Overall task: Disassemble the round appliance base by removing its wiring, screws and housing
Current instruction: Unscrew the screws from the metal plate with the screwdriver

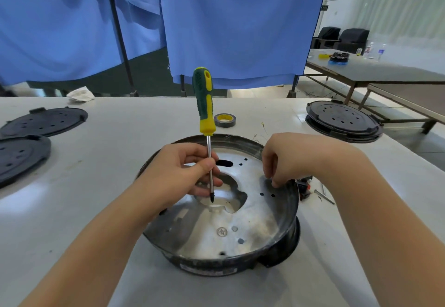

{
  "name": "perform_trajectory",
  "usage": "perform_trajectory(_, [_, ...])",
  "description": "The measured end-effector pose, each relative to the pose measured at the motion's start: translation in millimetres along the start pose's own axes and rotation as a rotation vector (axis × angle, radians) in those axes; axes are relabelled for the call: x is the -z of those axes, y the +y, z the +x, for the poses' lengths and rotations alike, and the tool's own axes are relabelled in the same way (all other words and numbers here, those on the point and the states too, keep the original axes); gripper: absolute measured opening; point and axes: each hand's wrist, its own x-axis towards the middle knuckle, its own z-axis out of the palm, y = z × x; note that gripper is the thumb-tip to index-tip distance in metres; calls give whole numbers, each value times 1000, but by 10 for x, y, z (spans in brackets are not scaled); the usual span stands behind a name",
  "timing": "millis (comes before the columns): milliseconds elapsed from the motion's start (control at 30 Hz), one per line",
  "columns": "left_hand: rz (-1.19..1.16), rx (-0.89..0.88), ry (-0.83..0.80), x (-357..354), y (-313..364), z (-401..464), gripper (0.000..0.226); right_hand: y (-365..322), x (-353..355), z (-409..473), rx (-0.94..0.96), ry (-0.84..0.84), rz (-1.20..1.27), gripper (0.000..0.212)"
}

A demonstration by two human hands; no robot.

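Head camera looks forward and down, close over the table [96,186].

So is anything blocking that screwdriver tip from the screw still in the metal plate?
Nothing visible: the screwdriver, held by the left hand, hangs over the central opening, and bare plate separates its tip from the screw nearer the person.

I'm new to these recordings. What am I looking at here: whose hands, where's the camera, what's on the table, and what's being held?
There is one picture, from a camera worn on a person's head, looking down at their own bare hands. No robot is involved. On the grey table sits a round appliance base, a shiny metal plate in a black housing. The left hand pinches the shaft of a green and yellow screwdriver, upright, tip down in the plate's central opening. The right hand pinches something small at the plate's right rim; I cannot tell what. Around lie a tape roll and black round covers.
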Motion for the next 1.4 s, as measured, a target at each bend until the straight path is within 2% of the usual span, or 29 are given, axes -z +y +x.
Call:
perform_trajectory(367, [47, 62, -22, -38, -42, 20, 12, -4, -23, -8, 15, 31, -13, 7])
perform_trajectory(833, [44, 81, -8, -27, -59, 45, 12, -15, -7, -12, 12, 33, -28, 11])
perform_trajectory(1200, [125, 23, 91, 22, -42, 57, 18, -104, -44, -11, -40, 41, -82, 15])
perform_trajectory(1400, [84, 193, 53, -47, -147, 140, 23, -115, -51, -9, -48, 35, -89, 17])
